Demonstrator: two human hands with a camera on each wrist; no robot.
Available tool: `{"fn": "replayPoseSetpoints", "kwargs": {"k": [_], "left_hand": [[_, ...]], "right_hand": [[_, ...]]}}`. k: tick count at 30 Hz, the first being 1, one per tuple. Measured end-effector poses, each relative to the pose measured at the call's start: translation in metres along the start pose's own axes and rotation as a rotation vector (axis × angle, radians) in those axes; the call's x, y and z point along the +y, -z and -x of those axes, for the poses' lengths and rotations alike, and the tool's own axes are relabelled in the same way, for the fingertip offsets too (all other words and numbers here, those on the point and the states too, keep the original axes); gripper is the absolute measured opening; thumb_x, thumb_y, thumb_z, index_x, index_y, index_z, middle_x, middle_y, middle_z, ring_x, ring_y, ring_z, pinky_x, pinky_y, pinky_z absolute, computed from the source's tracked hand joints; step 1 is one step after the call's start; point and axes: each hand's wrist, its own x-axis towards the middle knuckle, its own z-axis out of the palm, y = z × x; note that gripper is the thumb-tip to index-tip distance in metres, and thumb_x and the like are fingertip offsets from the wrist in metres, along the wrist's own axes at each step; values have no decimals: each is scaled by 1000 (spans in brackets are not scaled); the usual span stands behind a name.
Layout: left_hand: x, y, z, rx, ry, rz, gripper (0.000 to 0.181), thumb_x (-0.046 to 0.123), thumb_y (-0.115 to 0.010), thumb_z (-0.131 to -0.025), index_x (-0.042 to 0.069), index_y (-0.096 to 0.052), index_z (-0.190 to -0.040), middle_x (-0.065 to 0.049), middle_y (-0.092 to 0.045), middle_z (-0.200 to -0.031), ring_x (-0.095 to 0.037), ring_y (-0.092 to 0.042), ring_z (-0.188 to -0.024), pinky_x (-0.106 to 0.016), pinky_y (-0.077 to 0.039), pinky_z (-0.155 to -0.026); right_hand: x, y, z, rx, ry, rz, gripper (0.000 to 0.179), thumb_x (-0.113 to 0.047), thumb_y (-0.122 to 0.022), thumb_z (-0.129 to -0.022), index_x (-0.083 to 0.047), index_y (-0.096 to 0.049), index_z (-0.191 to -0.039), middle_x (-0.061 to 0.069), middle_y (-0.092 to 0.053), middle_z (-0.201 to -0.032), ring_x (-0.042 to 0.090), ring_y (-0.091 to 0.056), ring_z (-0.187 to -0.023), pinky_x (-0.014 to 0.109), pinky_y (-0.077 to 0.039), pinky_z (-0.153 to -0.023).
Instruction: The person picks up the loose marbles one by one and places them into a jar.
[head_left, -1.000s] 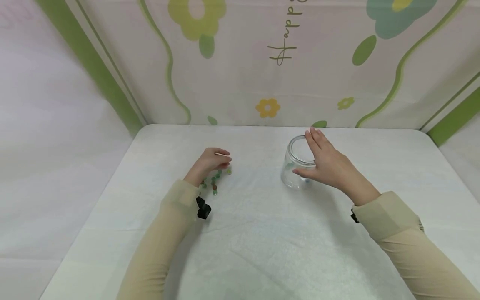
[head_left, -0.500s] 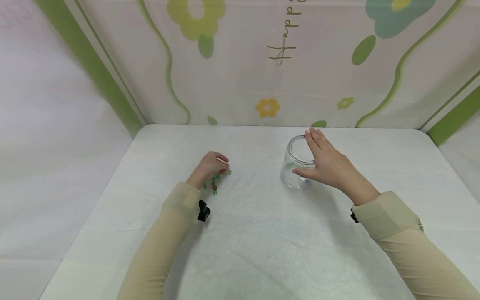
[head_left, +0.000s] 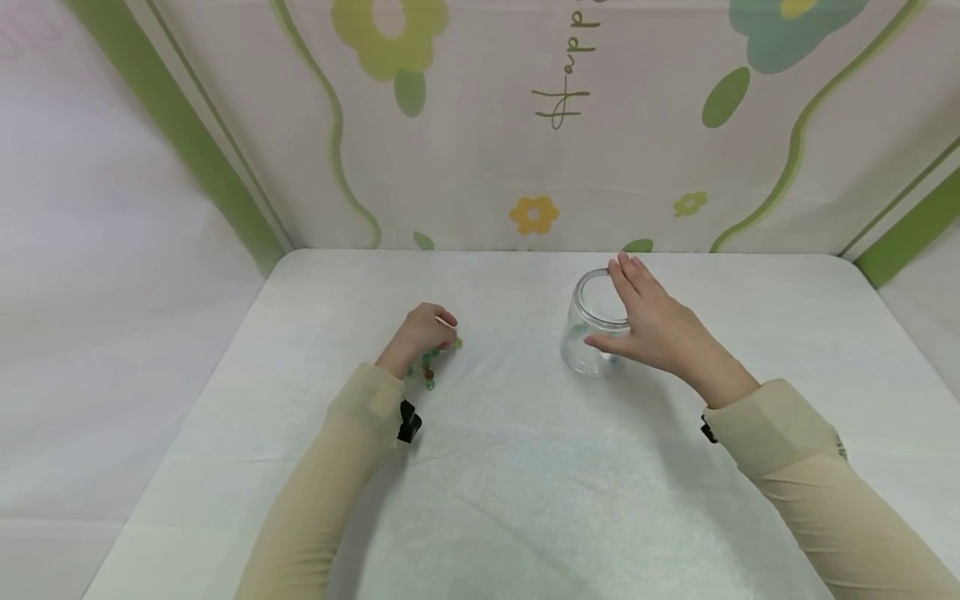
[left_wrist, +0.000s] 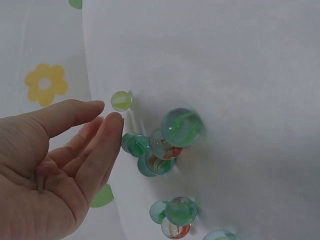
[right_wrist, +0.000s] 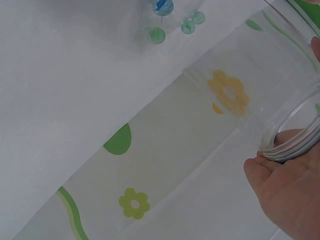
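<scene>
My left hand (head_left: 417, 335) hovers low over a loose group of glass marbles on the left of the table. In the left wrist view its thumb and fingers are slightly apart, with nothing seen between them, close beside a yellow-green marble (left_wrist: 121, 101). Nearer the wrist camera lie a larger green marble (left_wrist: 181, 127) and several green and red-swirled ones. My right hand (head_left: 660, 333) grips an upright clear glass jar (head_left: 581, 354) near its rim, thumb in front and fingers at the far side. Inside the jar are a blue marble (right_wrist: 162, 7) and several green marbles (right_wrist: 157, 35).
A white cloth covers the table (head_left: 510, 467), whose far edge meets a flower-patterned backdrop (head_left: 465, 167). Plain white fabric (head_left: 112, 333) hangs at the left side. The jar stands toward the back right, with bare cloth between it and the loose marbles.
My left hand has lowered toward the marbles, its fingertips coming closer to the yellow-green one. The right hand and the jar have stayed in place.
</scene>
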Motion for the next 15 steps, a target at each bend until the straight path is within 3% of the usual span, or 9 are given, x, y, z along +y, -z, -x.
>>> {"fn": "replayPoseSetpoints", "kwargs": {"k": [7, 15], "left_hand": [[4, -7, -3, 10, 1, -92, 27, 8, -63, -87, 3, -62, -114, -13, -67, -112, -17, -60, -83, -19, -46, -63], [9, -12, -1, 19, -39, -197, 25, 6, -62, -87, 2, -63, -112, -14, -67, -111, -23, -63, -94, -25, -51, -73]], "right_hand": [[0, 0, -1, -2, -1, -5, 105, -52, -65, -84, 0, -5, -153, 18, 0, -161, 34, -1, -150, 64, -32, -108], [0, -1, 1, -4, -8, -7, 105, -52, -65, -84, -1, -4, -153, 17, 1, -162, 33, -1, -150, 65, -33, -107]]}}
